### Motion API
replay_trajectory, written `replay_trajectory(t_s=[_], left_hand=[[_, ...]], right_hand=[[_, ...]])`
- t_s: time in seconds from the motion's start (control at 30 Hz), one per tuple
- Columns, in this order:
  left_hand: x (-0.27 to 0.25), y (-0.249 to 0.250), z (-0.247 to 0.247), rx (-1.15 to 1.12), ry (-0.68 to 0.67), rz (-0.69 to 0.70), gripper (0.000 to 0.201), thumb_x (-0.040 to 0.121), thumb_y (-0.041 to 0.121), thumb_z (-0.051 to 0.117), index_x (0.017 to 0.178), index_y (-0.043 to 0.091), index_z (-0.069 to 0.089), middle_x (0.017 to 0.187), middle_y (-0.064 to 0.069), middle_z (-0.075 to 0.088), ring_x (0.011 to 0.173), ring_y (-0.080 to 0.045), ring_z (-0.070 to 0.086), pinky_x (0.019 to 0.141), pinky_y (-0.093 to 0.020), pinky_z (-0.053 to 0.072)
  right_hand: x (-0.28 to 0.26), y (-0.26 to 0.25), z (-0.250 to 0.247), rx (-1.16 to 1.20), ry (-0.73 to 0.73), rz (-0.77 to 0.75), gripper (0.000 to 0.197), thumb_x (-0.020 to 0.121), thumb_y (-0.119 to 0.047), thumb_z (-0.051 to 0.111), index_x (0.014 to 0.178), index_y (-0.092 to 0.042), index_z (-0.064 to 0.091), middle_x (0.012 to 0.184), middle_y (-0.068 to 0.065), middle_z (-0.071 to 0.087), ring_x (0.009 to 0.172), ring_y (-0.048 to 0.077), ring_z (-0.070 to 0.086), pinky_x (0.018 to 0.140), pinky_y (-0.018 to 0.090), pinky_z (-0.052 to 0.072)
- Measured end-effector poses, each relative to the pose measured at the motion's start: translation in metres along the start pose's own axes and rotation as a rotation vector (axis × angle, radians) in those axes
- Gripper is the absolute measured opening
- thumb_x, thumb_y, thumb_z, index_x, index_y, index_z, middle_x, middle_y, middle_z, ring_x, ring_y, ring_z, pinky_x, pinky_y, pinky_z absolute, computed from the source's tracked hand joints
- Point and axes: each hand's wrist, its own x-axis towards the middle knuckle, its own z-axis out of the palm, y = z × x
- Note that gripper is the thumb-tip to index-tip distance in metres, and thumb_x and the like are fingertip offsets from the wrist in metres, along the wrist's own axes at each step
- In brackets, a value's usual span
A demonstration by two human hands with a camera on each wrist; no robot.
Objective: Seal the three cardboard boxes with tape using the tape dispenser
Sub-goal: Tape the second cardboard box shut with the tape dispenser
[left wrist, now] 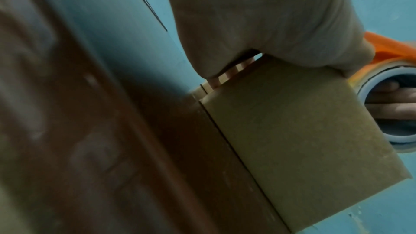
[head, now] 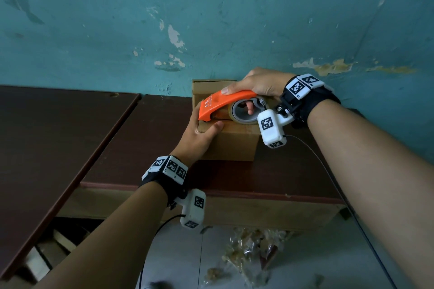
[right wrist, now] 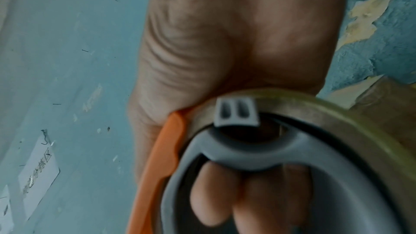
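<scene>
A small cardboard box [head: 232, 145] stands on the dark brown table [head: 145, 138] against the teal wall. My left hand [head: 197, 136] grips its near left top corner, thumb across the front edge; the left wrist view shows the palm [left wrist: 258, 15] over the box [left wrist: 292, 131]. My right hand [head: 258, 84] holds the orange tape dispenser [head: 223, 103] on the box top, nose pointing left. Its fingers [right wrist: 213, 198] pass through the core of the tape roll [right wrist: 360, 131]. More cardboard [head: 211, 84] rises behind; whether flap or second box I cannot tell.
A second dark table [head: 47, 143] adjoins on the left, with a narrow gap between them. The wall is right behind the box. Crumpled plastic wrappers [head: 253, 248] lie on the floor below the table edge. A thin cable [head: 317, 162] runs from my right wrist camera.
</scene>
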Motion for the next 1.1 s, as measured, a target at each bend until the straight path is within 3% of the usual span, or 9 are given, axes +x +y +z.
replay_trajectory(t_s=[0.1, 0.27, 0.37, 0.57, 0.73, 0.97, 1.1], left_hand=[[0.001, -0.003, -0.002, 0.053, -0.015, 0.002, 0.091, 0.088, 0.061, 0.068, 0.164, 0.047, 0.02, 0.163, 0.005, 0.042, 0.147, -0.018, 0.044, 0.123, -0.05, 0.039], [0.002, -0.002, -0.001, 0.115, 0.003, 0.046, 0.078, 0.095, 0.047, 0.057, 0.165, 0.038, 0.024, 0.164, 0.001, 0.039, 0.15, -0.019, 0.039, 0.126, -0.048, 0.033], [0.002, -0.005, -0.005, 0.147, -0.043, 0.056, 0.071, 0.099, 0.049, 0.05, 0.165, 0.039, 0.024, 0.165, 0.0, 0.038, 0.152, -0.018, 0.037, 0.127, -0.047, 0.032], [0.003, -0.007, -0.01, 0.191, -0.082, 0.061, 0.074, 0.102, 0.055, 0.043, 0.168, 0.036, 0.015, 0.168, 0.001, 0.031, 0.156, -0.016, 0.028, 0.13, -0.048, 0.025], [0.004, -0.01, -0.011, 0.208, -0.096, 0.091, 0.081, 0.097, 0.067, 0.04, 0.168, 0.035, 0.015, 0.169, 0.002, 0.03, 0.157, -0.016, 0.026, 0.13, -0.05, 0.025], [0.006, -0.012, -0.013, 0.21, -0.107, 0.087, 0.074, 0.102, 0.057, 0.038, 0.168, 0.033, 0.014, 0.168, 0.001, 0.029, 0.157, -0.016, 0.025, 0.129, -0.048, 0.024], [0.006, -0.012, -0.012, 0.229, -0.099, 0.051, 0.078, 0.1, 0.058, 0.037, 0.169, 0.033, 0.011, 0.173, -0.004, 0.021, 0.159, -0.022, 0.021, 0.13, -0.048, 0.023]], right_hand=[[0.0, 0.001, -0.001, 0.006, -0.009, -0.01, 0.064, 0.074, -0.069, 0.083, 0.078, -0.005, 0.078, 0.068, 0.017, 0.072, 0.058, 0.027, 0.064, 0.067, 0.034, 0.053], [0.002, 0.002, -0.003, 0.005, -0.008, -0.02, 0.059, 0.072, -0.069, 0.084, 0.068, -0.011, 0.075, 0.064, 0.015, 0.07, 0.054, 0.026, 0.064, 0.066, 0.034, 0.054], [0.0, 0.002, -0.002, 0.015, -0.006, -0.031, 0.055, 0.068, -0.068, 0.085, 0.057, -0.015, 0.073, 0.061, 0.014, 0.069, 0.053, 0.027, 0.063, 0.07, 0.038, 0.053], [-0.002, 0.001, -0.004, 0.003, -0.006, -0.048, 0.058, 0.07, -0.068, 0.084, 0.069, -0.011, 0.073, 0.064, 0.015, 0.07, 0.055, 0.027, 0.064, 0.071, 0.036, 0.054], [-0.001, 0.0, -0.005, -0.012, -0.003, -0.046, 0.059, 0.069, -0.072, 0.082, 0.066, -0.014, 0.073, 0.065, 0.015, 0.071, 0.06, 0.029, 0.066, 0.075, 0.038, 0.055], [-0.003, 0.001, -0.005, 0.042, -0.006, -0.028, 0.053, 0.077, -0.059, 0.086, 0.069, -0.009, 0.07, 0.057, 0.01, 0.066, 0.046, 0.021, 0.06, 0.059, 0.03, 0.054], [-0.007, 0.012, -0.021, -0.025, 0.03, -0.017, 0.06, 0.071, -0.069, 0.084, 0.071, -0.009, 0.073, 0.058, 0.011, 0.065, 0.05, 0.024, 0.06, 0.066, 0.034, 0.051]])
